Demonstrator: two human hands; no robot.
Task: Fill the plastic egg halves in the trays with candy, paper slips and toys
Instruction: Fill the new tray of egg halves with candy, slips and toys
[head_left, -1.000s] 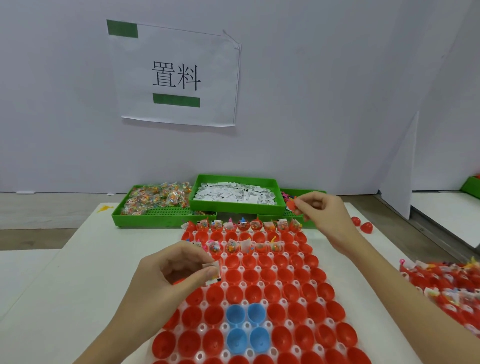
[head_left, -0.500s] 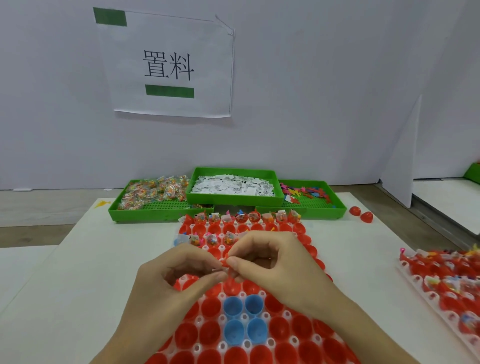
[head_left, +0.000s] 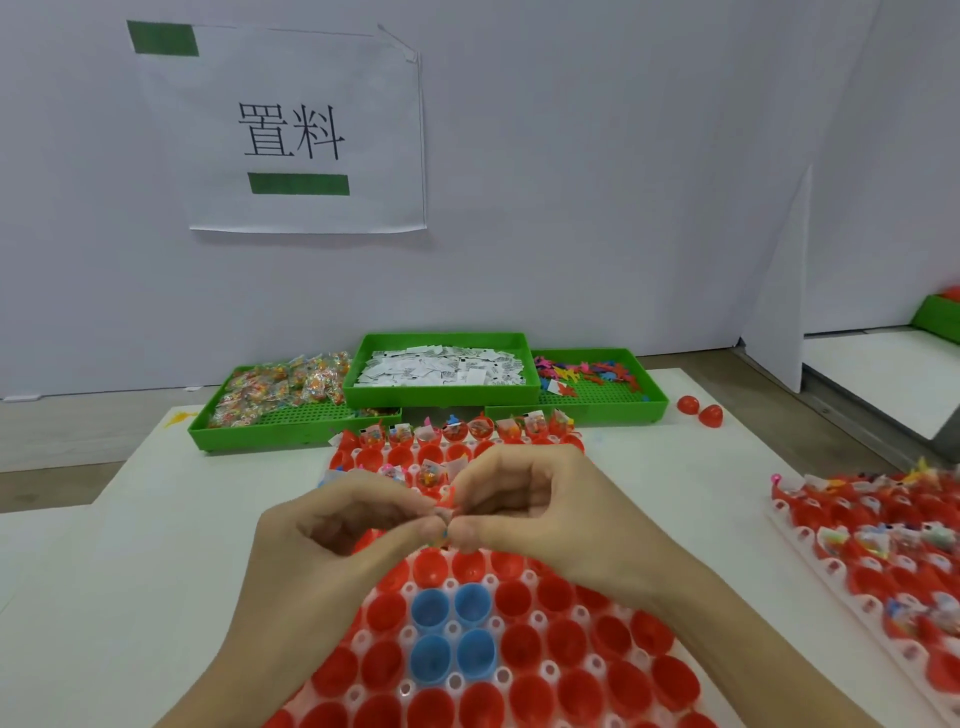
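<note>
Both hands are meeting fingertip to fingertip above the egg tray (head_left: 519, 670): the left hand (head_left: 332, 540) and right hand (head_left: 540, 514) are curling around and pinching a small red item (head_left: 445, 500), too small to identify. Unfilled red egg halves (head_left: 431, 566) are lying directly beneath, equally near both hands.

A: What was on the person? Sleeves, gloves?

B: Nothing visible. The left hand (head_left: 337, 530) and right hand (head_left: 540, 506) were bare, no gloves, no rings that showed.

A: Wrists?

B: No watch, no band, no bracelet on either. The left forearm (head_left: 270, 639) and right forearm (head_left: 727, 644) were uncovered right to the near edge of the view, so no sleeve or cuff showed.

A: Nails?

B: Short, plain as far as showed. Too blurred for more.
</note>
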